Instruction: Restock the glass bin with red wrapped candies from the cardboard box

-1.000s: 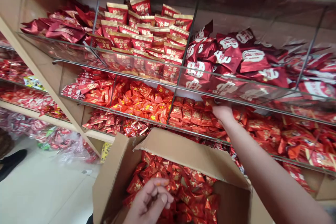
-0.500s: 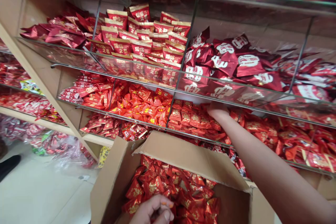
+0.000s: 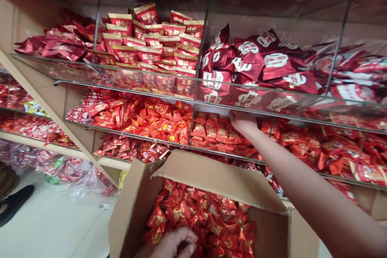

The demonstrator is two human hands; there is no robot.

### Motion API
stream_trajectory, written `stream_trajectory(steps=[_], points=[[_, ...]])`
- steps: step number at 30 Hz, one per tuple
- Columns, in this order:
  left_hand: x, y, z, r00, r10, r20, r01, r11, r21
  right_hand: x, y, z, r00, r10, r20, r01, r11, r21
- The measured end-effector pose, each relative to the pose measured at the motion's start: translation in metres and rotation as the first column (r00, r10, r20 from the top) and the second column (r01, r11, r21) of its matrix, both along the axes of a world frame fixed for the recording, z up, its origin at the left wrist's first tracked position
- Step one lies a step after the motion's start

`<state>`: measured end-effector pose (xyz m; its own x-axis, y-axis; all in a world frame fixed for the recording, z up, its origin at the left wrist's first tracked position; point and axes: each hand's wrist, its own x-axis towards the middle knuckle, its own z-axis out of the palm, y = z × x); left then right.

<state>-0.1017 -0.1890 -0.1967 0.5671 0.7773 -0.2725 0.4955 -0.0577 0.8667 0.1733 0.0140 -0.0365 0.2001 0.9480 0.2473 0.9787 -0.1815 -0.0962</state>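
An open cardboard box [image 3: 217, 179] stands low in front of me, holding many red-wrapped candies [image 3: 181, 211] with gold print. Over its near left part is my left hand [image 3: 177, 242], with fingers curled toward the thumb; what they hold, if anything, I cannot make out. My right hand [image 3: 244, 123] reaches into the lower shelf, at the back right of a neat stack of small red candy packets [image 3: 216, 133]. Its fingers are hidden beneath the upper shelf, so their grip does not show.
Above runs a glass-fronted shelf [image 3: 169, 92] with gold-edged red packets [image 3: 151, 54] and maroon packets with white labels [image 3: 246, 64]. Thin dividers split the bins. Plastic bags of goods [image 3: 81, 173] lie on the floor at left, near a dark shoe [image 3: 18, 203].
The view has shifted a little, so the upper shelf sits further left. My right hand has moved slightly left along the small packets. My left hand stays curled over the box.
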Motion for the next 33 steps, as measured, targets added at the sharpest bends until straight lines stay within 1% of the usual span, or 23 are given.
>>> stream_trajectory(steps=[4, 7, 9, 10, 11, 12, 13, 14, 15, 16, 17, 18, 20, 21, 22, 23, 24, 25, 28, 29, 31, 33], points=[[0.0, 0.001, 0.0, 0.989, 0.011, -0.146, -0.001, 0.998, 0.07, -0.005, -0.002, -0.001, 0.979, 0.203, 0.015, -0.204, 0.979, 0.011], [-0.007, 0.001, -0.011, 0.974, 0.017, -0.226, 0.021, 0.986, 0.167, -0.006, -0.006, 0.002, 0.966, 0.259, 0.01, -0.26, 0.965, 0.023], [-0.012, 0.002, -0.021, 0.964, 0.036, -0.265, 0.031, 0.969, 0.246, -0.012, -0.021, 0.008, 0.964, 0.267, 0.006, -0.267, 0.962, 0.053], [-0.013, 0.002, -0.026, 0.956, 0.047, -0.29, 0.039, 0.958, 0.283, -0.018, -0.035, 0.011, 0.958, 0.288, 0.0, -0.287, 0.955, 0.081], [-0.014, 0.002, -0.03, 0.945, 0.055, -0.322, 0.053, 0.948, 0.315, -0.026, -0.053, 0.013, 0.942, 0.335, -0.015, -0.331, 0.936, 0.116], [-0.014, 0.003, -0.033, 0.931, 0.055, -0.362, 0.075, 0.938, 0.338, -0.036, -0.075, 0.014, 0.916, 0.4, -0.031, -0.392, 0.909, 0.139], [-0.013, 0.004, -0.035, 0.915, 0.045, -0.401, 0.107, 0.93, 0.35, -0.048, -0.099, 0.01, 0.846, 0.528, -0.076, -0.507, 0.839, 0.196], [-0.011, 0.004, -0.037, 0.9, 0.028, -0.435, 0.142, 0.925, 0.353, -0.06, -0.124, 0.002, 0.752, 0.646, -0.134, -0.62, 0.761, 0.188], [-0.009, 0.004, -0.037, 0.887, 0.009, -0.461, 0.174, 0.92, 0.352, -0.072, -0.148, -0.012, 0.65, 0.728, -0.218, -0.723, 0.681, 0.115], [-0.006, 0.005, -0.037, 0.874, -0.009, -0.486, 0.201, 0.917, 0.345, -0.083, -0.17, -0.031, 0.563, 0.763, -0.316, -0.792, 0.608, 0.058], [-0.004, 0.004, -0.036, 0.863, -0.027, -0.504, 0.224, 0.915, 0.335, -0.093, -0.188, -0.054, 0.552, 0.731, -0.4, -0.808, 0.587, -0.042], [-0.003, 0.004, -0.035, 0.859, -0.047, -0.511, 0.242, 0.915, 0.322, -0.1, -0.202, -0.08, 0.587, 0.661, -0.467, -0.792, 0.59, -0.16], [-0.004, 0.003, -0.034, 0.865, -0.086, -0.495, 0.262, 0.918, 0.298, -0.108, -0.219, -0.134, 0.684, 0.476, -0.552, -0.706, 0.624, -0.336], [-0.005, 0.003, -0.033, 0.873, -0.111, -0.475, 0.272, 0.919, 0.285, -0.11, -0.222, -0.156, 0.71, 0.408, -0.574, -0.673, 0.631, -0.385], [-0.007, 0.003, -0.033, 0.884, -0.13, -0.448, 0.277, 0.919, 0.28, -0.11, -0.224, -0.175, 0.731, 0.352, -0.585, -0.638, 0.656, -0.404], [-0.009, 0.004, -0.033, 0.895, -0.142, -0.422, 0.278, 0.919, 0.281, -0.11, -0.225, -0.188, 0.743, 0.312, -0.591, -0.612, 0.674, -0.414], [-0.01, 0.004, -0.033, 0.903, -0.15, -0.401, 0.279, 0.917, 0.284, -0.109, -0.226, -0.197, 0.75, 0.286, -0.596, -0.593, 0.689, -0.416], [-0.011, 0.005, -0.034, 0.909, -0.157, -0.386, 0.281, 0.915, 0.289, -0.109, -0.227, -0.201, 0.755, 0.269, -0.598, -0.58, 0.7, -0.417], [-0.008, 0.007, -0.04, 0.92, -0.161, -0.358, 0.278, 0.911, 0.303, -0.109, -0.231, -0.202, 0.764, 0.257, -0.592, -0.569, 0.702, -0.429], [-0.006, 0.008, -0.041, 0.92, -0.16, -0.358, 0.277, 0.912, 0.302, -0.11, -0.233, -0.202, 0.771, 0.262, -0.581, -0.561, 0.711, -0.424], [-0.005, 0.007, -0.041, 0.918, -0.152, -0.366, 0.269, 0.917, 0.293, -0.111, -0.236, -0.205, 0.782, 0.292, -0.551, -0.553, 0.733, -0.397], [-0.006, 0.007, -0.036, 0.916, -0.16, -0.368, 0.274, 0.919, 0.283, -0.111, -0.237, -0.21, 0.785, 0.319, -0.531, -0.539, 0.775, -0.331]])
